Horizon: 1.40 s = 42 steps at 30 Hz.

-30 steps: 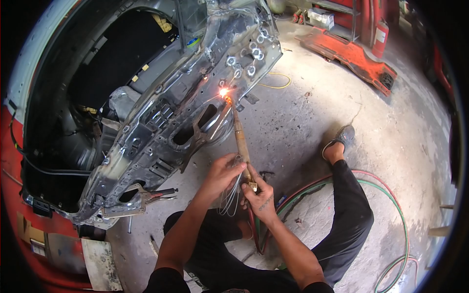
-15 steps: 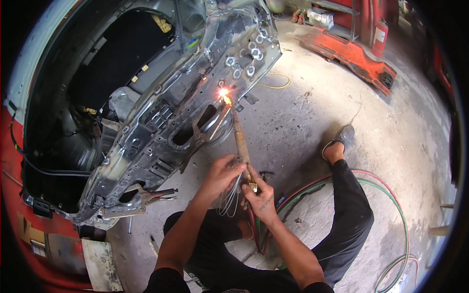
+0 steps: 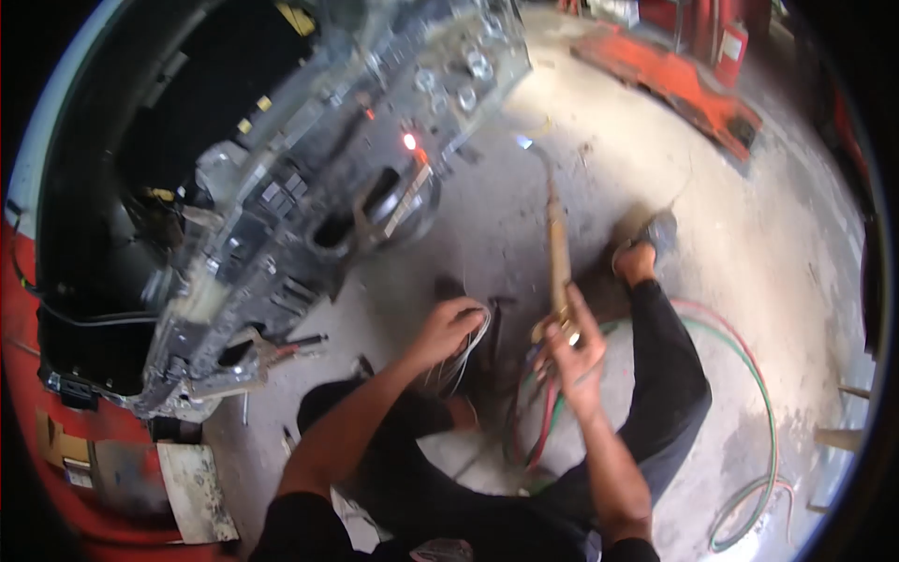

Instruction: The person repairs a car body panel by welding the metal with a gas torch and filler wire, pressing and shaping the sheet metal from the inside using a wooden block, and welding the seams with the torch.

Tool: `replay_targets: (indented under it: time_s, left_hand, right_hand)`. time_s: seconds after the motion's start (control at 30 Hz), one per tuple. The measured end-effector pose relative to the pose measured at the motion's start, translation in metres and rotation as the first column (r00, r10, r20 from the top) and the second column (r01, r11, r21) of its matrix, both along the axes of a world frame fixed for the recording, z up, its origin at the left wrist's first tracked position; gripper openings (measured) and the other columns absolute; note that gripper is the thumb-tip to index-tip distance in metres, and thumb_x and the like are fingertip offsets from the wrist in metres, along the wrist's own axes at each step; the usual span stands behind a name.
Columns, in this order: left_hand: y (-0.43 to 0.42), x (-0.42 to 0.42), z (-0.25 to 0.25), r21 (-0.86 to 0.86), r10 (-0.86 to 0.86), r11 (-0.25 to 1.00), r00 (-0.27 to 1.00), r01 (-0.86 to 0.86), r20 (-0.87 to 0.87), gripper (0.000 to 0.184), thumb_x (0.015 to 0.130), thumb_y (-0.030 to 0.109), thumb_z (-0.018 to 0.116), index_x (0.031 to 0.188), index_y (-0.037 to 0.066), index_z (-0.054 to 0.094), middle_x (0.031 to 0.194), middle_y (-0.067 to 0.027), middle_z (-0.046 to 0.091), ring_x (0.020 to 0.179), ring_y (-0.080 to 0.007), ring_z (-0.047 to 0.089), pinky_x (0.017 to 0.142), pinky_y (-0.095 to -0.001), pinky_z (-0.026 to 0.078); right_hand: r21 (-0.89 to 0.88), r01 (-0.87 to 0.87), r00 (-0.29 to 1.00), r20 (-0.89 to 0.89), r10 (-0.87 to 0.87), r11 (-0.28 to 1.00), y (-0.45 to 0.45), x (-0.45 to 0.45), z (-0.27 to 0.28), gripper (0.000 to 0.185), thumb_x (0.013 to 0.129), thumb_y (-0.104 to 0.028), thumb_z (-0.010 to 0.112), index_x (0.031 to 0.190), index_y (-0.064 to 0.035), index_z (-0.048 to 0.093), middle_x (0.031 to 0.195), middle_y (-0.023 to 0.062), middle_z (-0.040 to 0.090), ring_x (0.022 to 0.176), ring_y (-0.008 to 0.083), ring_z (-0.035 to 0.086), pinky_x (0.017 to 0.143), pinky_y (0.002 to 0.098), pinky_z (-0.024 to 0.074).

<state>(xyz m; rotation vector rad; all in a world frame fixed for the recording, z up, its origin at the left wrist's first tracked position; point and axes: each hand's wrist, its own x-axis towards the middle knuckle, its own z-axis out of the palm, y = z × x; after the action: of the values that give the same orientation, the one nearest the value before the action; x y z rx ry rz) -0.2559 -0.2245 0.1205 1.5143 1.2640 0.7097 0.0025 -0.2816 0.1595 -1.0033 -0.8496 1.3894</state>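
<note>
In my right hand (image 3: pixel 578 351) is the handle end of a brass-coloured torch (image 3: pixel 558 244), its bent tip pointing up and left with a small bluish-white flame (image 3: pixel 525 143). The tip is apart from the metal. My left hand (image 3: pixel 449 332) is closed around a coil of thin wire (image 3: pixel 476 342), below the grey metal car panel (image 3: pixel 281 225). On the panel a spot (image 3: pixel 409 141) glows pinkish white, with an orange glow beside the upper end of a clamp (image 3: pixel 408 199). The picture is blurred by motion.
Locking pliers (image 3: pixel 272 354) grip the panel's lower end. Red and green hoses (image 3: pixel 770 412) curve over the floor at the right. A red-orange metal piece (image 3: pixel 665 84) and a fire extinguisher (image 3: pixel 731 54) are at the upper right. Metal sheets (image 3: pixel 195 492) lie lower left.
My right hand has moved right with the torch, taking its tip off the panel. My left hand has separated from the torch, keeping the wire. The bright sparking has shrunk to a glowing spot.
</note>
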Motion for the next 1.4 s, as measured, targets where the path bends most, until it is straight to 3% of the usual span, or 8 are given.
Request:
replay_targets:
  time_s: [0.3, 0.4, 0.5, 0.67, 0.93, 1.0, 1.2, 1.4]
  left_hand:
    - [-0.034, 0.055, -0.204, -0.140, -0.178, 0.982, 0.868, 0.127, -0.463, 0.027, 0.101, 0.019, 0.053, 0.113, -0.001, 0.066, 0.100, -0.0238, 0.070, 0.098, -0.0436, 0.067, 0.088, -0.0465, 0.052]
    - [-0.034, 0.095, -0.244, -0.129, -0.109, 0.990, 0.923, 0.065, -0.369, 0.018, 0.096, 0.014, 0.057, 0.106, 0.003, 0.068, 0.095, -0.0270, 0.068, 0.092, -0.0451, 0.067, 0.081, -0.0511, 0.052]
    - [-0.031, 0.107, -0.277, 0.278, 0.059, 0.958, 0.898, 0.072, -0.437, 0.019, 0.096, 0.015, 0.059, 0.109, 0.005, 0.069, 0.100, -0.0265, 0.069, 0.094, -0.0459, 0.067, 0.083, -0.0513, 0.053]
    - [-0.015, 0.044, -0.267, -0.073, 0.434, 0.816, 0.692, -0.573, -0.577, 0.043, 0.094, 0.023, 0.068, 0.131, 0.002, 0.061, 0.121, -0.0265, 0.066, 0.116, -0.0456, 0.062, 0.097, -0.0503, 0.050]
    - [-0.028, -0.024, -0.319, -0.141, 0.225, 0.865, 0.624, -0.481, -0.749, 0.065, 0.090, 0.033, 0.071, 0.140, -0.004, 0.053, 0.139, -0.0292, 0.058, 0.132, -0.0433, 0.056, 0.109, -0.0477, 0.046]
    - [-0.019, -0.024, -0.291, -0.095, 0.213, 0.862, 0.527, -0.498, -0.823, 0.057, 0.091, 0.032, 0.069, 0.135, -0.002, 0.058, 0.126, -0.0287, 0.066, 0.124, -0.0432, 0.062, 0.102, -0.0476, 0.049]
    - [-0.012, -0.012, -0.141, -0.180, 0.181, 0.931, 0.831, -0.316, -0.526, 0.049, 0.095, 0.031, 0.067, 0.130, -0.003, 0.061, 0.105, -0.0267, 0.072, 0.104, -0.0414, 0.070, 0.090, -0.0455, 0.053]
    - [-0.054, -0.025, 0.057, 0.444, 0.379, 0.886, 0.761, -0.134, -0.527, 0.038, 0.098, 0.033, 0.069, 0.117, 0.000, 0.068, 0.092, -0.0189, 0.073, 0.084, -0.0353, 0.072, 0.077, -0.0442, 0.055]
  right_hand:
    - [-0.128, 0.154, 0.977, 0.166, -0.132, 0.980, -0.018, 0.107, -0.064, 0.070, 0.101, -0.025, 0.065, 0.157, 0.0055, 0.036, 0.090, 0.0106, 0.066, 0.050, 0.0119, 0.059, 0.041, 0.0236, 0.0465]
    - [-0.189, 0.166, 0.981, 0.132, -0.142, 0.968, -0.016, 0.112, -0.074, 0.073, 0.100, -0.028, 0.066, 0.157, 0.0064, 0.035, 0.091, 0.0110, 0.065, 0.050, 0.0122, 0.059, 0.042, 0.0239, 0.0468]
    - [-0.200, 0.140, 0.988, 0.087, -0.124, 0.970, -0.004, 0.110, -0.076, 0.076, 0.100, -0.030, 0.066, 0.157, 0.0067, 0.033, 0.092, 0.0115, 0.065, 0.050, 0.0123, 0.059, 0.042, 0.0240, 0.0473]
    - [-0.216, 0.083, 0.996, 0.003, -0.084, 0.973, 0.009, 0.106, -0.075, 0.075, 0.098, -0.027, 0.072, 0.156, 0.0057, 0.038, 0.090, 0.0113, 0.066, 0.053, 0.0135, 0.061, 0.044, 0.0255, 0.0493]
    - [-0.208, 0.073, 0.997, 0.053, -0.063, 0.975, 0.008, 0.106, -0.074, 0.073, 0.097, -0.028, 0.068, 0.157, 0.0032, 0.038, 0.083, 0.0095, 0.066, 0.048, 0.0140, 0.060, 0.043, 0.0258, 0.0485]
    - [-0.190, 0.121, 0.993, 0.026, -0.118, 0.974, 0.005, 0.105, -0.077, 0.071, 0.097, -0.027, 0.067, 0.157, 0.0026, 0.039, 0.084, 0.0082, 0.065, 0.048, 0.0137, 0.060, 0.041, 0.0253, 0.0475]
    - [-0.139, 0.135, 0.990, -0.010, -0.138, 0.981, -0.009, 0.107, -0.066, 0.069, 0.099, -0.024, 0.065, 0.157, 0.0031, 0.038, 0.085, 0.0078, 0.065, 0.049, 0.0125, 0.058, 0.043, 0.0245, 0.0475]
    - [-0.132, 0.158, 0.986, -0.032, -0.163, 0.979, -0.033, 0.114, -0.057, 0.067, 0.099, -0.021, 0.063, 0.157, 0.0025, 0.039, 0.084, 0.0079, 0.066, 0.049, 0.0126, 0.058, 0.043, 0.0250, 0.0478]
